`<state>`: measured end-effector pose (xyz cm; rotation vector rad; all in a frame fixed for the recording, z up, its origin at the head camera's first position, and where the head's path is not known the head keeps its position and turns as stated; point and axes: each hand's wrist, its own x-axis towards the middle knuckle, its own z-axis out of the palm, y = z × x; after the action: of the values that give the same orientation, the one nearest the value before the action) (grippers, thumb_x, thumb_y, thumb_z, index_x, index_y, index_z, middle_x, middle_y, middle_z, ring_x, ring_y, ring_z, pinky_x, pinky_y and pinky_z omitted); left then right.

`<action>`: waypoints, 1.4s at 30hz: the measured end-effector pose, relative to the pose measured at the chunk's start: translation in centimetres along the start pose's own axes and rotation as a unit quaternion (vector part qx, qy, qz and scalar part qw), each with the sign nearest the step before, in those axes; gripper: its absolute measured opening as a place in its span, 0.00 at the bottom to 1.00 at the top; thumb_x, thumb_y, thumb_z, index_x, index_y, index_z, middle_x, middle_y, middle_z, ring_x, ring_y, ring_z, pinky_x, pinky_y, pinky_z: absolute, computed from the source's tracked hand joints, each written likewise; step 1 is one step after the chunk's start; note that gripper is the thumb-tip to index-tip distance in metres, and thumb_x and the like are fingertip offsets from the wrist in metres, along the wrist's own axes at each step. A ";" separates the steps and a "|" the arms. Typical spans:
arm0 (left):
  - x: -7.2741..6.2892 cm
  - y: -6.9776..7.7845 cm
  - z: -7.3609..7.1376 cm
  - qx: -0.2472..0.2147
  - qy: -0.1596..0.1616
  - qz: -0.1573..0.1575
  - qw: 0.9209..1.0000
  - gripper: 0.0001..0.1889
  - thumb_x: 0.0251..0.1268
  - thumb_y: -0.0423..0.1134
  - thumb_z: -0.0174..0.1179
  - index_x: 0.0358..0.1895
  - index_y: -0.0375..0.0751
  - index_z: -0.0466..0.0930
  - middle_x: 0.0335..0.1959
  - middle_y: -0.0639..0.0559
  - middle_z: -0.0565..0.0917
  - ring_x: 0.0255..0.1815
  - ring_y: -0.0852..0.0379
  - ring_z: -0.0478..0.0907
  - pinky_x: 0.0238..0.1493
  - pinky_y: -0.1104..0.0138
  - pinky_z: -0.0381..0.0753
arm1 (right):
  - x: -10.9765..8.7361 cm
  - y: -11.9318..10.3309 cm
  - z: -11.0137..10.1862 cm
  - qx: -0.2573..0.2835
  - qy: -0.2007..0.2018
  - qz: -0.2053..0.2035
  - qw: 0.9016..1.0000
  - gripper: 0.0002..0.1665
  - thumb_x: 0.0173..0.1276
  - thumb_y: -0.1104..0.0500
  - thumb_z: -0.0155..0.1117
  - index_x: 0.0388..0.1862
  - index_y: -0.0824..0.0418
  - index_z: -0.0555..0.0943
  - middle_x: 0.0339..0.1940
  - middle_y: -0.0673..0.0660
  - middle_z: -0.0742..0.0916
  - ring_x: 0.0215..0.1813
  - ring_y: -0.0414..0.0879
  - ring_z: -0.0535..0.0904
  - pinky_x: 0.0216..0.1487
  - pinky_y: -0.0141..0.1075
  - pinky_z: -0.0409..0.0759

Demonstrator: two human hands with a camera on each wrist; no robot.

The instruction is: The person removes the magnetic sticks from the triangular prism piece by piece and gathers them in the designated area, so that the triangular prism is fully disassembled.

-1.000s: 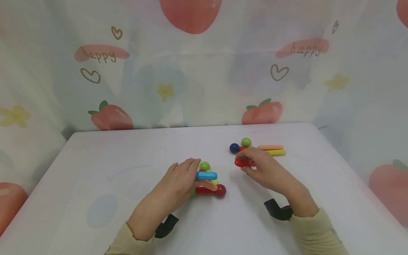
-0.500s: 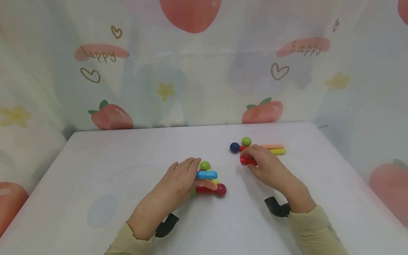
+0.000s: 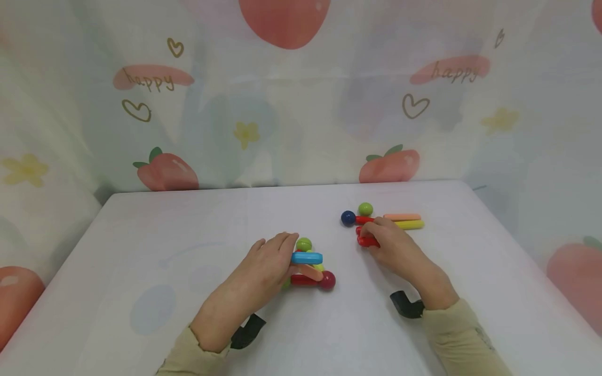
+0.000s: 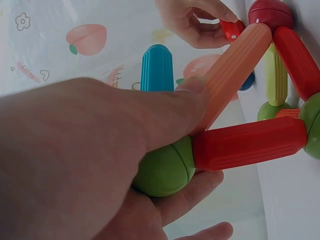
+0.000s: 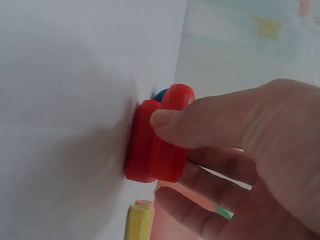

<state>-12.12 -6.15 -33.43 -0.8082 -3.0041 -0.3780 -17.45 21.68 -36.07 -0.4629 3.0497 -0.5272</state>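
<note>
My left hand [image 3: 258, 274] grips a frame of coloured toy rods and balls on the table. In the left wrist view, the thumb lies against its orange rod [image 4: 235, 75], and a green ball [image 4: 167, 172] sits between thumb and fingers. A red rod [image 4: 250, 142] runs from that ball; a blue rod [image 4: 157, 67] sticks up behind the thumb. At the frame's right corner is a dark red ball [image 3: 327, 280]. Further right, my right hand [image 3: 404, 256] pinches a red rod [image 5: 170, 155] close above the tabletop. Another red rod [image 5: 140, 150] lies directly alongside it.
Beyond the right hand lie a navy ball [image 3: 348, 218], a loose green ball [image 3: 365, 209], a further red rod [image 3: 364, 220], a peach rod [image 3: 402, 216] and a yellow rod [image 3: 411, 224]. A printed curtain [image 3: 301, 115] hangs behind the white table [image 3: 188, 224].
The right hand has shifted slightly right with the red rod, towards the loose pieces, and a second red rod now shows beside it. My left hand and the frame hold still.
</note>
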 end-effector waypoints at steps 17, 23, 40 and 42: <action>-0.1 -0.1 -0.1 0.000 0.002 0.007 1.000 0.32 0.66 0.43 0.64 0.69 0.34 0.65 0.66 0.43 0.75 0.69 0.48 0.72 0.68 0.44 0.72 | 0.2 0.3 0.5 0.010 0.002 0.003 1.000 0.15 0.60 0.68 0.71 0.46 0.60 0.82 0.42 0.56 0.82 0.50 0.52 0.77 0.52 0.48 0.84; 0.0 -0.1 -0.1 -0.002 -0.001 0.000 1.000 0.33 0.66 0.46 0.63 0.70 0.34 0.65 0.66 0.44 0.75 0.69 0.48 0.72 0.68 0.45 0.71 | -0.4 -1.7 -0.5 0.071 0.015 -0.049 0.996 0.13 0.64 0.65 0.70 0.48 0.59 0.83 0.44 0.55 0.84 0.46 0.47 0.78 0.49 0.41 0.85; -0.3 -0.2 0.2 -0.001 0.029 0.025 0.999 0.32 0.66 0.44 0.65 0.68 0.31 0.66 0.64 0.41 0.76 0.67 0.47 0.73 0.65 0.46 0.74 | -2.3 -8.0 0.0 0.188 0.011 -0.219 0.957 0.16 0.69 0.61 0.66 0.55 0.56 0.79 0.46 0.46 0.84 0.46 0.36 0.80 0.47 0.29 0.83; -0.3 -0.2 0.2 0.000 0.034 0.029 0.999 0.32 0.66 0.43 0.65 0.68 0.31 0.66 0.64 0.41 0.76 0.66 0.47 0.73 0.65 0.46 0.74 | -2.3 -8.3 0.3 0.194 0.015 -0.230 0.954 0.17 0.69 0.62 0.66 0.56 0.56 0.79 0.47 0.46 0.84 0.46 0.36 0.79 0.48 0.29 0.83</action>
<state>-11.93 -6.43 -33.69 -0.8619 -2.9107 -0.3957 -12.91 14.80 -33.73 -1.1506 2.7424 -1.1219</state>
